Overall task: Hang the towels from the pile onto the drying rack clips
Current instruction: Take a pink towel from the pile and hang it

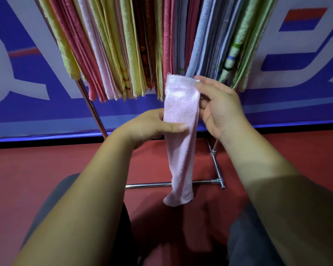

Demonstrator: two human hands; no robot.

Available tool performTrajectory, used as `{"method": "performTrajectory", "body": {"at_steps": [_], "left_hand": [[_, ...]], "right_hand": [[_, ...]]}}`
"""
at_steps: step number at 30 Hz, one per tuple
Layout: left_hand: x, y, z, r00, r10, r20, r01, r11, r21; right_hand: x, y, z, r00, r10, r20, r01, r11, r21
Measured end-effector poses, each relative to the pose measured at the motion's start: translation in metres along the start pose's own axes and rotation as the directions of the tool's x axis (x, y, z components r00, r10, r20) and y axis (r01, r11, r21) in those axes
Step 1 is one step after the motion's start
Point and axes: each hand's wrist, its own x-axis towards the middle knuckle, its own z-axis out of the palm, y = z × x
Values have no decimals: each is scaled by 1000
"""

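Note:
A pale pink towel (181, 135) hangs folded into a narrow strip between both hands, its lower end dangling above the red floor. My right hand (219, 108) pinches its top right corner. My left hand (152, 125) grips the strip lower down, thumb across its front. Directly behind, the drying rack (96, 112) carries several hanging towels (123, 54) in yellow, pink, red, blue and green. The rack's clips and the towel pile are out of view.
The rack's metal base bar (200, 183) and its right leg (214, 160) lie on the red floor (27, 179) under the towel. A blue and white banner wall (27, 73) stands close behind. My knees in dark trousers (248, 237) sit at the bottom.

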Motion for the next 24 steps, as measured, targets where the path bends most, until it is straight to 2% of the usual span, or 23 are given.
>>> {"method": "performTrajectory", "body": {"at_steps": [3, 7, 10, 12, 19, 21, 24], "left_hand": [[2, -5, 9, 998, -42, -37, 43, 999, 31], [1, 7, 17, 994, 25, -104, -36, 994, -106], [-2, 19, 20, 979, 87, -183, -131, 961, -245], [0, 24, 19, 963, 123, -239, -196, 930, -310], [4, 29, 0, 915, 78, -396, -255, 873, -417], [6, 26, -7, 895, 43, -443, -268, 848, -458], [9, 21, -18, 891, -40, -453, -236, 812, -535]], "right_hand": [[7, -4, -8, 998, 25, -57, -18, 994, 109], [16, -2, -14, 990, 122, -68, -101, 961, 257], [13, 3, -14, 949, 296, 105, -307, 944, 119], [7, 13, -12, 910, 373, 178, -382, 924, 15], [-1, 23, 0, 879, 372, 299, -323, 925, -200], [-5, 16, -4, 873, 366, 324, -281, 918, -279], [-7, 10, -10, 855, 404, 325, -304, 898, -317]]}}
